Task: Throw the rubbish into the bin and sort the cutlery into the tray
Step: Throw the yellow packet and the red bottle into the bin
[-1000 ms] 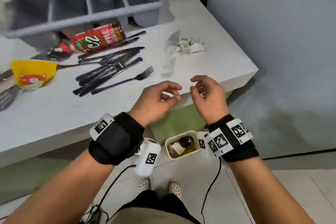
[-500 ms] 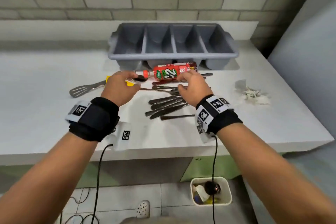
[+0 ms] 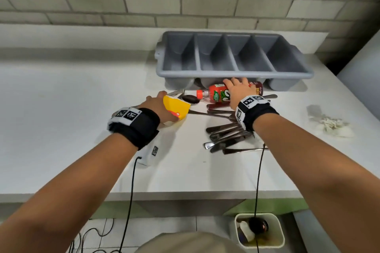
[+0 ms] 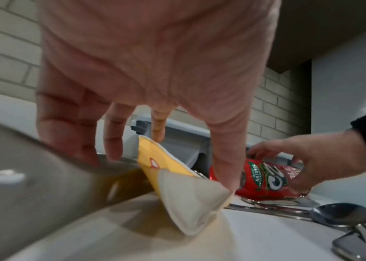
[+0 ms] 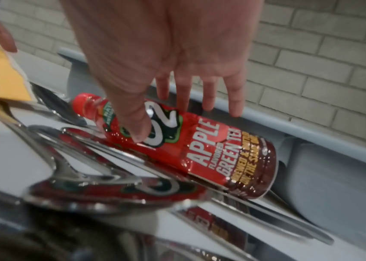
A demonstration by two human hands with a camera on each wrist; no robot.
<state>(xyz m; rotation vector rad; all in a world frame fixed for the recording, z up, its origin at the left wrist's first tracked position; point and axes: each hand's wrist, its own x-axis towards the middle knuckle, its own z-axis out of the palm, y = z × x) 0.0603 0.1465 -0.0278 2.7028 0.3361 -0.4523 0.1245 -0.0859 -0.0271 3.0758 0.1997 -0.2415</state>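
My left hand [image 3: 162,100] pinches a yellow paper cup [image 3: 176,107] between forefinger and thumb. In the left wrist view the cup [image 4: 162,162] is tilted, with its lower edge near the counter. My right hand [image 3: 236,90] is spread over a red apple green tea bottle [image 3: 216,95]. The bottle lies on its side on the cutlery, in front of the grey four-compartment tray [image 3: 234,74]. In the right wrist view the thumb touches the bottle [image 5: 211,153] and the fingers reach straight past it. A pile of metal cutlery [image 3: 226,135] lies below my right wrist.
A crumpled white tissue [image 3: 331,124] lies on the counter at the right. A small white bin [image 3: 281,230] holding rubbish stands on the floor below the counter's front edge. A black spoon [image 3: 190,99] lies between the cup and the bottle cap. A brick wall backs the counter.
My view rose from the bin to the counter. Both hands reached forward: the left took hold of the yellow cup and tilted it up, and the right spread over the red bottle.
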